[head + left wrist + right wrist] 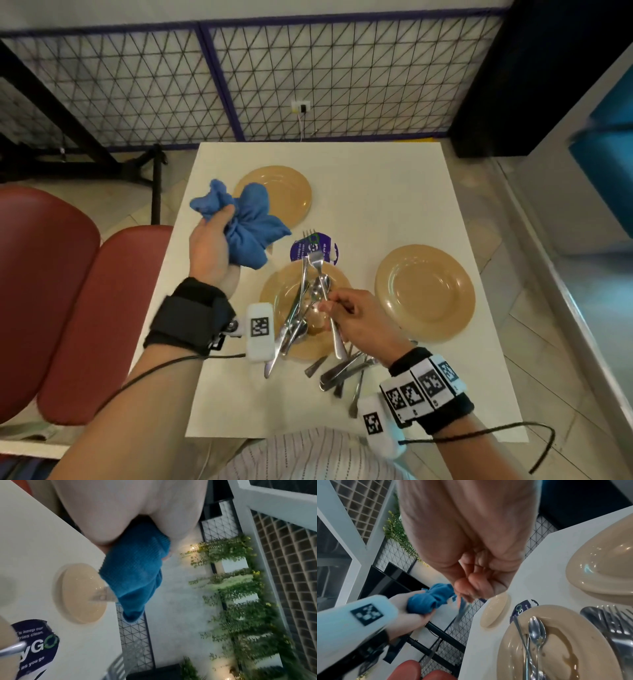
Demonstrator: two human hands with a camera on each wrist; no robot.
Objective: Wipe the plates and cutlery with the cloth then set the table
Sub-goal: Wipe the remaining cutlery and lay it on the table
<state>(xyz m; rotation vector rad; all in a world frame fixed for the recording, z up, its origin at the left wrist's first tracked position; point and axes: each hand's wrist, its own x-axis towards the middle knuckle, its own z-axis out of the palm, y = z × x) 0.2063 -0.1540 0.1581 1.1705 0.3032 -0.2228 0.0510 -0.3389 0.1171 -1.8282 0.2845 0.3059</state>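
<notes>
While we bunch the blue cloth (245, 226) in our left hand (209, 243) above the table's (394, 192) left edge, our right hand (356, 320) pinches a fork (323, 294) by its handle over the near middle plate (294, 346), where more spoons and a knife (286, 329) lie. A second plate (424, 293) sits toward the right edge and a third (287, 192) toward the far left, half behind the cloth, while loose cutlery (346, 371) lies by the near edge under our right wrist
</notes>
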